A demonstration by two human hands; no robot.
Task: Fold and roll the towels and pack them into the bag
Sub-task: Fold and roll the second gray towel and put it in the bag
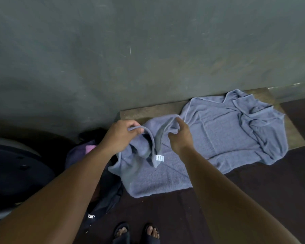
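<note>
Blue-grey towel (218, 134) is lying rumpled on the wooden surface (148, 110), its hem lifting where the left hand (121, 133) and right hand (180, 136) are each pinching it. Slack is sagging between the grips; judging by that, they should be moving apart toward the corners before folding.

A dull grey-green wall (130, 41), scuffed and faintly scratched, fills the far half of the scene. At its foot, right of centre, lies a tan, worn worktop (148, 110), its far edge against the wall. Nearer, the surface is dark reddish-brown (271, 191). At the near left sits a blurred dark round object with a pale rim (16, 173). The light is dim and even.
</note>
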